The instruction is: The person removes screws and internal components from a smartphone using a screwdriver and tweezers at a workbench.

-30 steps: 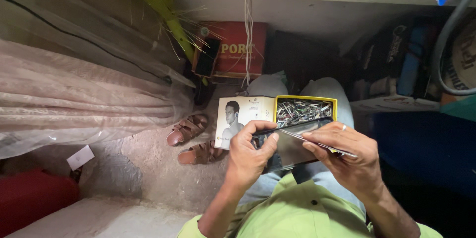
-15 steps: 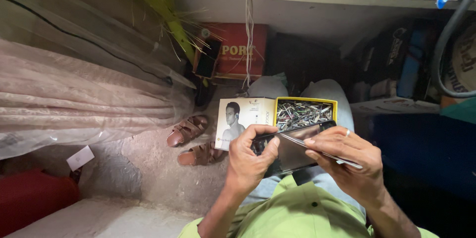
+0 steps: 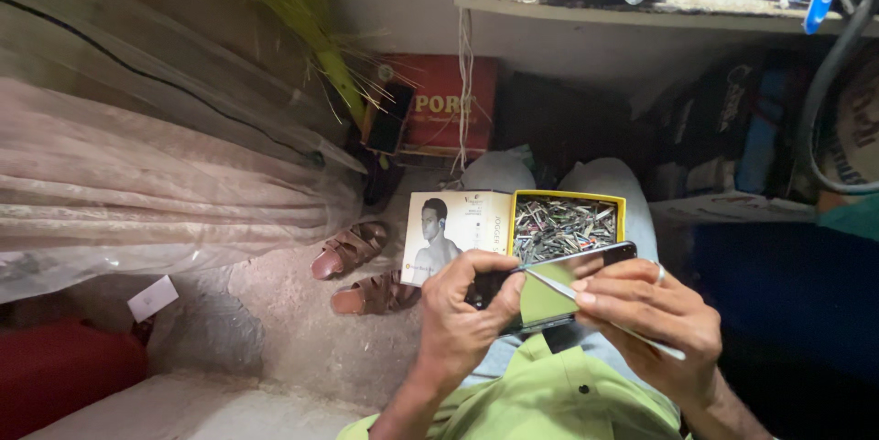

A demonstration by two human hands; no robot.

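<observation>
I've got my left hand (image 3: 467,312) curled shut around the near end of a flat black smartphone with a glossy reflecting screen (image 3: 558,284), held over my lap. My right hand (image 3: 641,321) pinches a thin silver metal tool (image 3: 549,282), fingers closed on it, tip lying against the phone's screen near the left thumb. Just beyond the phone, on my knees, sits an open yellow cardboard box of small metal parts (image 3: 563,225), its white printed lid (image 3: 456,234) folded out left. Brown leather sandals (image 3: 352,266) lie on the floor nearby.
</observation>
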